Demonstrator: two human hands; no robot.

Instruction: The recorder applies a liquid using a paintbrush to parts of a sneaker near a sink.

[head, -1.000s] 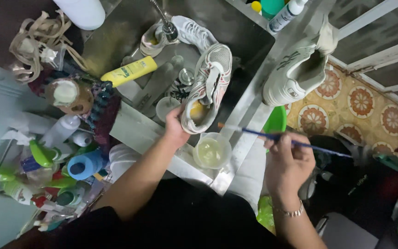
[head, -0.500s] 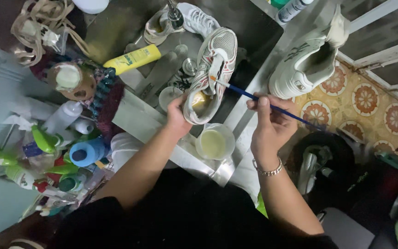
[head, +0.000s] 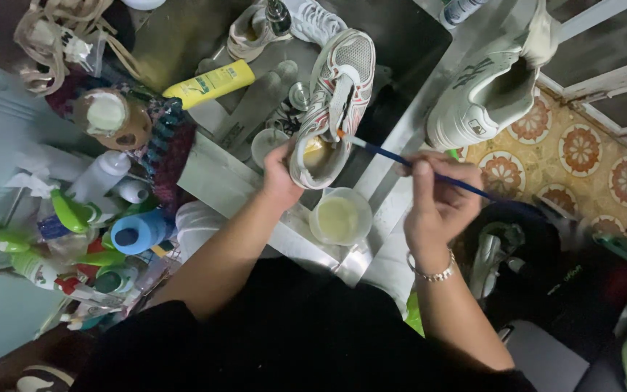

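My left hand (head: 279, 180) grips the heel of a white and red sneaker (head: 337, 94) held over a steel sink. In my right hand (head: 437, 199) is a thin blue-handled brush (head: 415, 164). Its orange tip touches the inside of the sneaker near the tongue. A small clear cup of pale yellowish liquid (head: 340, 216) stands on the sink's edge just below the shoe, between my two hands. A bracelet circles my right wrist.
A second white sneaker (head: 484, 91) rests upside down at the upper right. A yellow bottle (head: 210, 83) and another shoe (head: 284, 22) lie in the sink (head: 175, 43). Spray bottles and a blue-capped bottle (head: 139, 231) crowd the left. Patterned floor tiles (head: 582, 152) show at right.
My right hand has carried the brush up from beside the cup to the sneaker, so its tip is now inside the shoe. The left hand keeps hold of the heel.
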